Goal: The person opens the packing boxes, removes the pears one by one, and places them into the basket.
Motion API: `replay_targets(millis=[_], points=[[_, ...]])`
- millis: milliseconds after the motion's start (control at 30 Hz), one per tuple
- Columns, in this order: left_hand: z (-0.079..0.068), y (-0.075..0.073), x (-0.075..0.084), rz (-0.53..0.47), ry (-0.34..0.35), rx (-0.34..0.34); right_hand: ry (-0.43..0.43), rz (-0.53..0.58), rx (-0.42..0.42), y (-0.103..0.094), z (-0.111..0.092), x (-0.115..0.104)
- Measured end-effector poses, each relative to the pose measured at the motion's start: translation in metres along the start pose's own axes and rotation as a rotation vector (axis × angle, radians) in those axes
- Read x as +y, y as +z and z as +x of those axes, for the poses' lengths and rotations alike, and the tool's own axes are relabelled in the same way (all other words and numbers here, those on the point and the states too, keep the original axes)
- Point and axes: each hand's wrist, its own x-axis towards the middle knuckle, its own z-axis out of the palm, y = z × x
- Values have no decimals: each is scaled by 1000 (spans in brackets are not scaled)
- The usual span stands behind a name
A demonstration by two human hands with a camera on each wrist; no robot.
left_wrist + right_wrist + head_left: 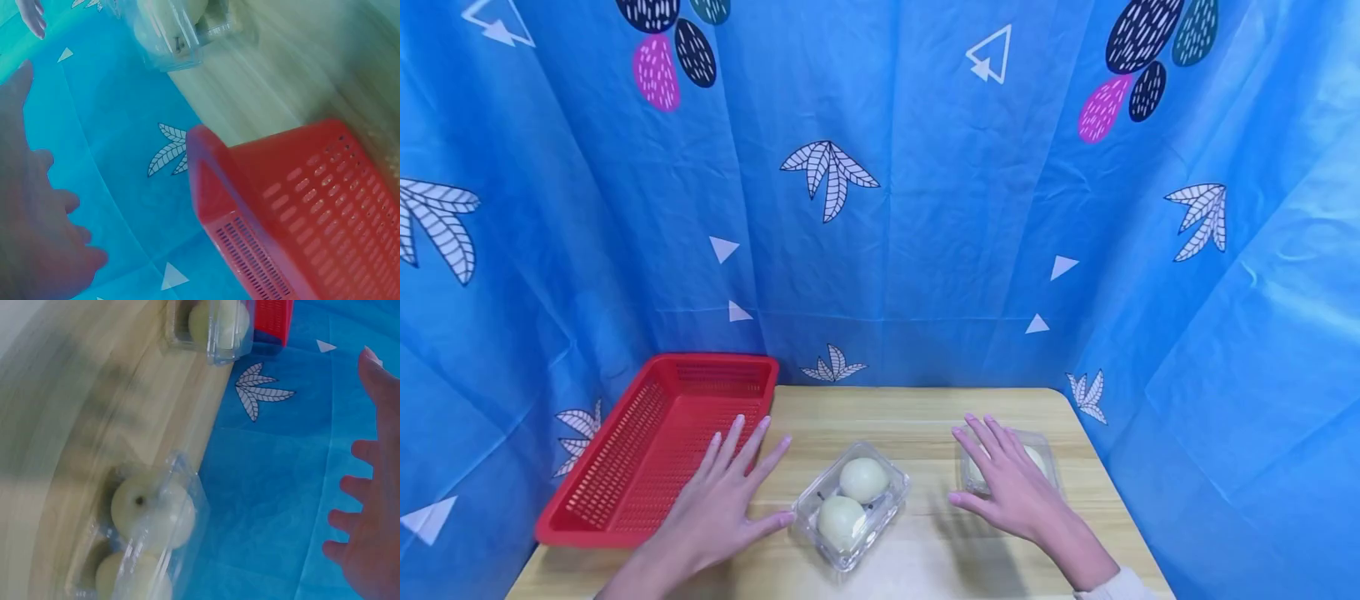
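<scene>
In the head view a clear plastic clamshell box stands on the table, turned at an angle, with two pale round fruits that look like pears inside. My left hand is spread between it and the red basket, the thumb tip close to the box's left edge; contact cannot be told. My right hand hovers with fingers spread over a second clear box, hiding much of it. Two pale fruits show inside that box in the right wrist view. Neither hand holds anything.
A red perforated plastic basket occupies the table's left side, and no contents show in it. The light wood table has a blue patterned curtain around its back and sides.
</scene>
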Motion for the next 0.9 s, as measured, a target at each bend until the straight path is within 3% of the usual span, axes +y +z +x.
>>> replay_targets(millis=[167,533,900], points=[[1,5,2,-14,12,-4,-14,35,21,9,7,-1],[-10,19,12,7,39,70,-18,155,20,38,24,-7],[-12,34,30,-25,51,78,-38,130,42,60,39,-12]])
